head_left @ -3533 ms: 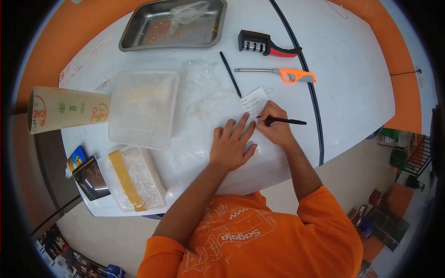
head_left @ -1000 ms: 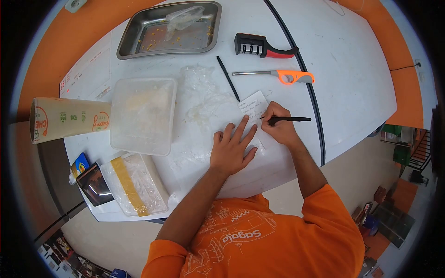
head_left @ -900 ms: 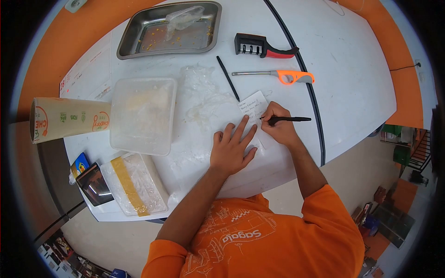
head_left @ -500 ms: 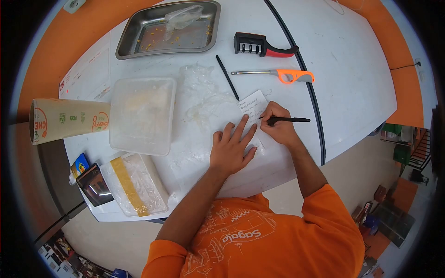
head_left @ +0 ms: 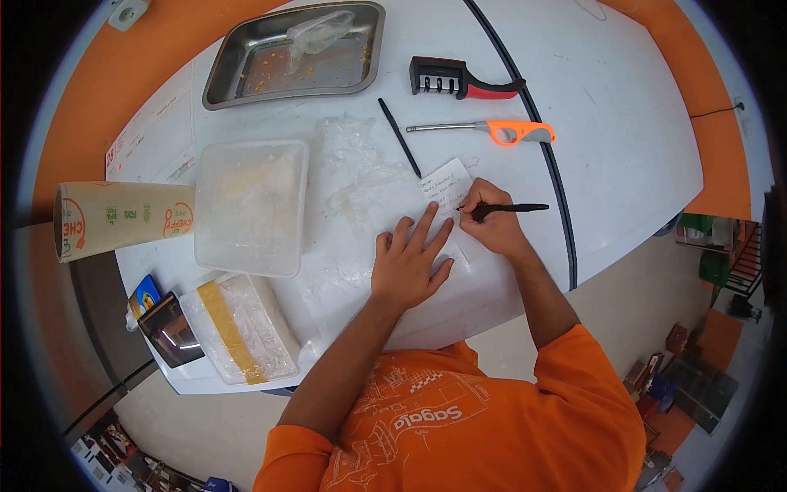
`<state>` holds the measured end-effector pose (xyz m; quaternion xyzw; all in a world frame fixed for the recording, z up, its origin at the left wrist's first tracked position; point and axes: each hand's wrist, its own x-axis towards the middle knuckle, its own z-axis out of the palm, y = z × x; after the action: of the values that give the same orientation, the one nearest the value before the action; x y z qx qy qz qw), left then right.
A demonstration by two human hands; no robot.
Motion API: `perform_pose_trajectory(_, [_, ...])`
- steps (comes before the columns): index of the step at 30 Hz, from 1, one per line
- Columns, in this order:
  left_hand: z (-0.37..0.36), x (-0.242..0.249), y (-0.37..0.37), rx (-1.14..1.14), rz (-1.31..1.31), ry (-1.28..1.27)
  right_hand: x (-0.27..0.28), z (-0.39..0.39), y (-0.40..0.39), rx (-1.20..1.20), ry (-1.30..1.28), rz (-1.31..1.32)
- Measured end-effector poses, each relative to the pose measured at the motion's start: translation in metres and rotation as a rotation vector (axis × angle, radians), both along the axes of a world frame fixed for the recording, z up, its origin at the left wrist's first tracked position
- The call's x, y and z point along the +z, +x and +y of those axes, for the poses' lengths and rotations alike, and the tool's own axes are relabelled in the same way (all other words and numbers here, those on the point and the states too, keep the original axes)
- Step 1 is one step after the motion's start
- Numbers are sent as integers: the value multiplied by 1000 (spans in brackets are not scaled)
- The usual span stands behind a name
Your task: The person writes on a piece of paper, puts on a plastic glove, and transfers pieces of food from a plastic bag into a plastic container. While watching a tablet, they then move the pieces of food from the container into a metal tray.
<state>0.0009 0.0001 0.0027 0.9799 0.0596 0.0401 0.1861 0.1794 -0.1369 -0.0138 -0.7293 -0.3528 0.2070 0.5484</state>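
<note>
Between my hands lies a small white paper (head_left: 447,182) with several lines of handwriting, its lower part partly hidden by my hands. My right hand (head_left: 489,217) is closed around a black pen (head_left: 516,208), whose tip meets the paper. Fingers spread, my left hand (head_left: 412,262) lies flat, with its fingertips on or beside the paper's lower left edge. A thin black stick-like item, perhaps a pen cap or second pen (head_left: 399,137), rests just above the paper. An orange gas lighter (head_left: 500,131) lies beyond my right hand.
A black and red knife sharpener (head_left: 463,79) and a metal tray (head_left: 225,94) holding a plastic bag are at the back. Leftward are a lidded plastic container (head_left: 250,209), a cardboard roll (head_left: 123,215), a taped box (head_left: 246,328) and a dark tablet-like device (head_left: 170,330).
My right hand keeps the pen at the paper with barely any shift. The table items appear slightly displaced as the head view moves a little.
</note>
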Motion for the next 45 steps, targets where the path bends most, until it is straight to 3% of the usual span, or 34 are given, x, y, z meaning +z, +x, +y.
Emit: perform_pose_trajectory(45, [-1,0,0,5,-7,4,1,0,2,-27,36,-30])
